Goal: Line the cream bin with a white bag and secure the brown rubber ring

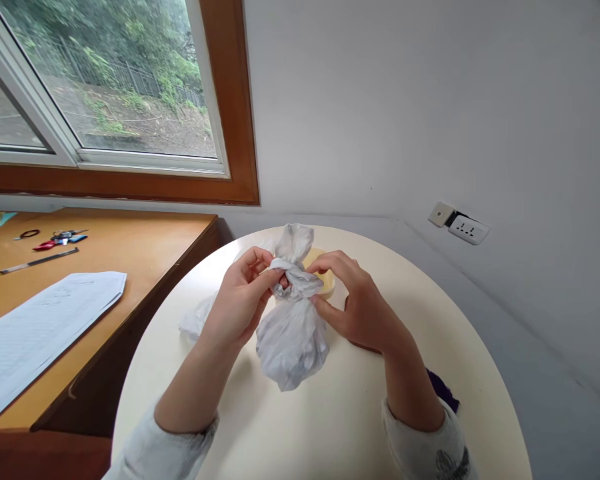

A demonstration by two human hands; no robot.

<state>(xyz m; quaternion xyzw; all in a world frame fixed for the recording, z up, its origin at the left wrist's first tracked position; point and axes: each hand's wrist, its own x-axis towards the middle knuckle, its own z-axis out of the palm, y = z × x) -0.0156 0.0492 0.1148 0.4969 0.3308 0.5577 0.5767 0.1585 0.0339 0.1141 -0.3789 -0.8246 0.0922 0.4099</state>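
Note:
A white plastic bag (293,340) is held up over the round table, twisted into a loose knot at its middle. Its lower part bulges, and a gathered end sticks up above the knot. My left hand (245,287) is closed on the knot from the left, its thumb and fingers pinching the twisted plastic. From the right, the thumb and index finger of my right hand (353,300) grip a fold of the same bag. Behind it stands a pale yellow round container (327,275), partly hidden. More crumpled white plastic (197,317) lies left of my left hand.
The cream round table (330,427) stands against the wall. A brown object (365,347) and a dark cloth (443,390) are partly covered by my right arm. On the wooden desk (155,233) are papers (55,327), a pen (39,261) and keys (65,237).

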